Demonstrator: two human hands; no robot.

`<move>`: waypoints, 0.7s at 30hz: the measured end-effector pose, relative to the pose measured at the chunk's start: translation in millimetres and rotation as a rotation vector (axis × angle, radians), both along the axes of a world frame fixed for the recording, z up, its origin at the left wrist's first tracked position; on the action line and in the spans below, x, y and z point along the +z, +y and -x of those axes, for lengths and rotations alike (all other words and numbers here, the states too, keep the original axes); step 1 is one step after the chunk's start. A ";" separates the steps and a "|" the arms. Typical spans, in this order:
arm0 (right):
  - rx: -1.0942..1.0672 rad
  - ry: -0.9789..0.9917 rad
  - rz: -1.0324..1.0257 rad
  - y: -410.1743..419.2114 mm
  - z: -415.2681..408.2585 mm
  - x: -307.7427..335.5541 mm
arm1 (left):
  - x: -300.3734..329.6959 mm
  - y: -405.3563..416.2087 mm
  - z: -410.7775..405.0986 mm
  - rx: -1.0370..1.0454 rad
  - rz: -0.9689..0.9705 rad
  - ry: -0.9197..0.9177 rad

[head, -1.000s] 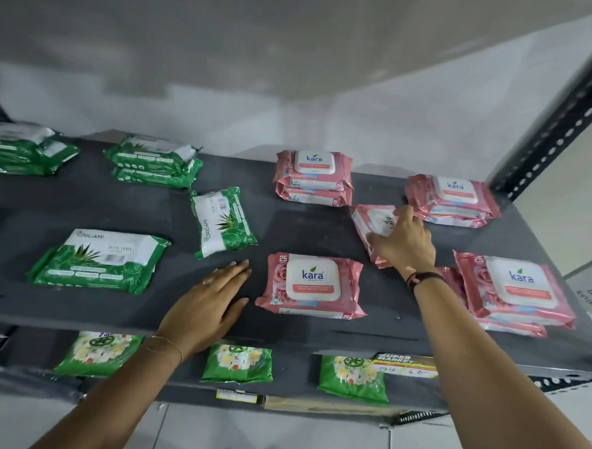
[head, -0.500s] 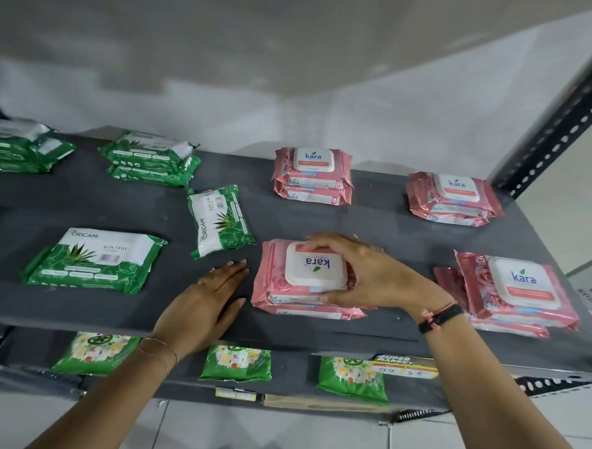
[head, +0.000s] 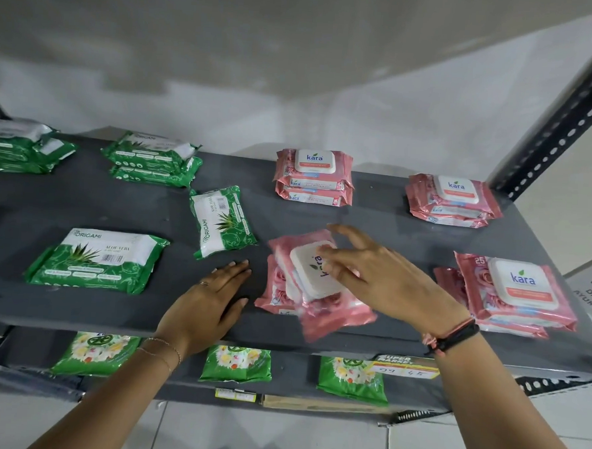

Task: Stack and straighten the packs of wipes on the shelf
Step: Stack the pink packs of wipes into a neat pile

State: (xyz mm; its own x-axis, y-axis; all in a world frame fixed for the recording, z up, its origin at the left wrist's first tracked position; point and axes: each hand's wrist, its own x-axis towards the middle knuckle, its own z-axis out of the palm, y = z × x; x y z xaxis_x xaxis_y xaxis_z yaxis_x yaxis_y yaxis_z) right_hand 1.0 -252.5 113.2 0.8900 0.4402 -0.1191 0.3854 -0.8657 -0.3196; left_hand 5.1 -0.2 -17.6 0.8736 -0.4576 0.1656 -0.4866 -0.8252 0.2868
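Note:
On the dark grey shelf (head: 390,226), a pink Kara wipes pack (head: 313,283) lies skewed and blurred on top of another pink pack (head: 272,293) near the front edge. My right hand (head: 381,280) hovers over the top pack with fingers spread, fingertips touching its white lid. My left hand (head: 212,295) rests flat on the shelf just left of that pile. Pink stacks sit at the back centre (head: 312,177), back right (head: 453,201) and front right (head: 520,294). A tilted green Origami pack (head: 222,220) lies left of centre.
More green packs: a single one at front left (head: 93,261), a stack behind it (head: 154,158) and another at the far left (head: 17,144). Green packets (head: 236,363) lie on the lower shelf. A perforated metal post (head: 560,125) rises at the right.
My right hand carried a pink pack from the back right and set it on the front centre pack; that top pack has now turned askew and my fingers have spread. Left hand unmoved.

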 end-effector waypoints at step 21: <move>0.026 -0.263 0.274 14.3 -0.2 -13.2 | -1.4 0.1 -0.5 -0.010 0.023 0.006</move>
